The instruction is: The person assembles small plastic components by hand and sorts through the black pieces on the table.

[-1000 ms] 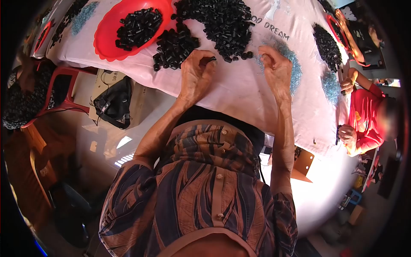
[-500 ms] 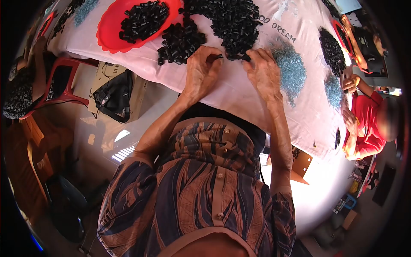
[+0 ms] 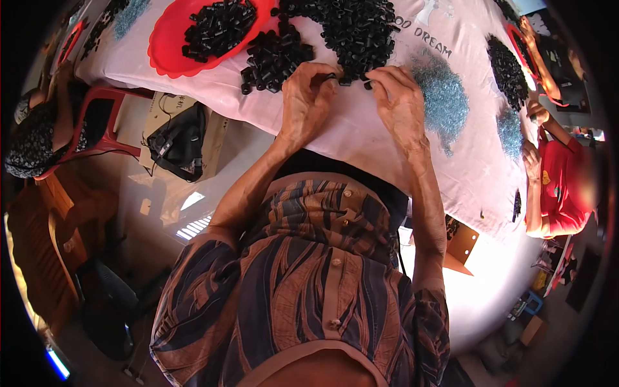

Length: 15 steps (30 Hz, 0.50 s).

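Note:
My left hand (image 3: pixel 307 103) is closed in a pinch on a small black piece (image 3: pixel 331 76), just beside the nearer heap of black pieces (image 3: pixel 274 59). To its right, the thumb and fingertips of my right hand (image 3: pixel 396 103) pinch another small black piece (image 3: pixel 368 84). This hand is at the near edge of the larger black heap (image 3: pixel 358 39). Right of it lies a pile of fine blue-clear bits (image 3: pixel 443 100). A red scalloped tray (image 3: pixel 169 40) holds more black pieces (image 3: pixel 219 29).
A pink cloth (image 3: pixel 361 148) with printed lettering covers the table. A person in red (image 3: pixel 558 180) works at the right, near another black heap (image 3: pixel 506 72). At the left are a red chair (image 3: pixel 103 122), a black bag (image 3: pixel 180 142) on cardboard and a person in dark patterned clothing (image 3: pixel 39 142).
My right hand has moved left from the blue-clear pile to the large black heap and now pinches a black piece. The view has shifted slightly.

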Motion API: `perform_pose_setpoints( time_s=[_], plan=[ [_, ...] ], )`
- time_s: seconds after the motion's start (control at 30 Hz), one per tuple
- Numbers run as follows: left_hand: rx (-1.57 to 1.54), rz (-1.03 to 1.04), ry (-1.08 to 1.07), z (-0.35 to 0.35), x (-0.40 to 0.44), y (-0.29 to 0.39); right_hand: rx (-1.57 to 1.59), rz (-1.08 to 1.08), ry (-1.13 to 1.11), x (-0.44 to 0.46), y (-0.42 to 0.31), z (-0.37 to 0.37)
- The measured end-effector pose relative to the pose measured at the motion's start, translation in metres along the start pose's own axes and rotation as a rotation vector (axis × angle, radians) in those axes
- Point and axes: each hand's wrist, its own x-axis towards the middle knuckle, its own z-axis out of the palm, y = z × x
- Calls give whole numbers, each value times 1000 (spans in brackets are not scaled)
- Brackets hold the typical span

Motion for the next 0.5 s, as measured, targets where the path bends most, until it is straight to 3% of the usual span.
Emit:
perform_pose_setpoints(
  time_s=[0.2,0.5],
  plan=[
    [-29,4,-4,1,0,-2,-76,-81,-106,8,-11,18],
    [-112,-29,33,1,1,-7,-32,34,8,4,5,4]
  ],
)
